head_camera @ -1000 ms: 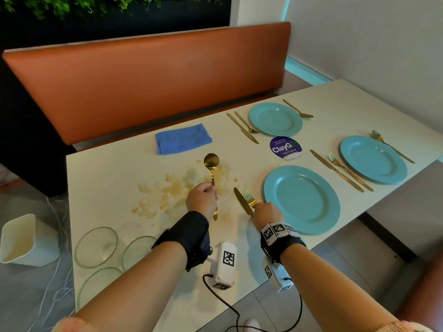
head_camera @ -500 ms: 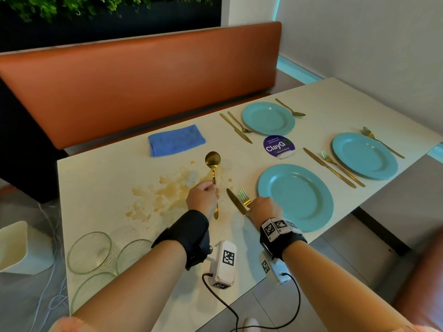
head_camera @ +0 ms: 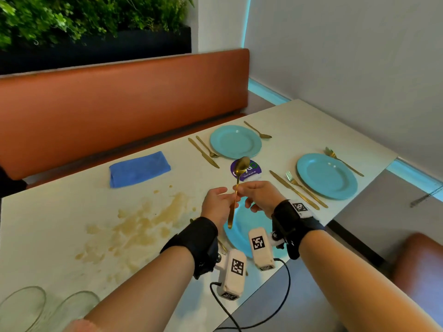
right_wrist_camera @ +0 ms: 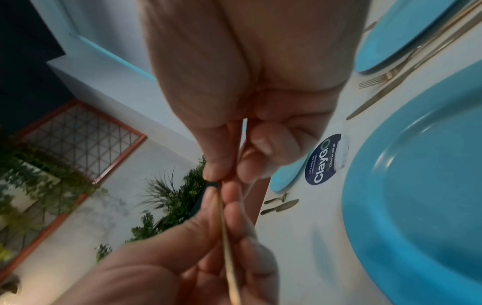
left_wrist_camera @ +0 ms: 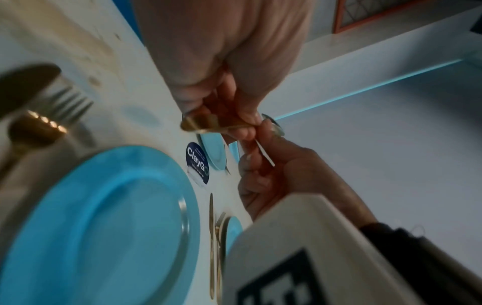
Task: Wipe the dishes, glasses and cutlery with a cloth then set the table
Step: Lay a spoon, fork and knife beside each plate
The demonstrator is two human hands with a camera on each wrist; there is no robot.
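Observation:
A gold spoon [head_camera: 241,166] stands upright in the air above the near blue plate [head_camera: 239,233], bowl up. My left hand [head_camera: 224,200] grips the lower part of its handle [right_wrist_camera: 229,247]. My right hand [head_camera: 244,192] pinches the handle just above, between thumb and fingers. The end of the handle [left_wrist_camera: 198,124] shows under my left fingers. A gold fork [left_wrist_camera: 67,103] and knife [left_wrist_camera: 26,82] lie left of the near plate, mostly hidden by my left wrist in the head view. A folded blue cloth [head_camera: 139,168] lies at the far left of the table.
Two more blue plates [head_camera: 235,141] [head_camera: 326,176] lie further out with gold cutlery beside them. A round purple sticker [head_camera: 250,174] sits between them. A brown stain [head_camera: 143,221] spreads left of my hands. Empty glasses [head_camera: 21,305] stand at the near left. An orange bench [head_camera: 119,104] runs behind.
My left hand lifted the spoon off the stained spot and carried it right, over the near plate. My right hand left the knife and fork and took hold of the spoon handle.

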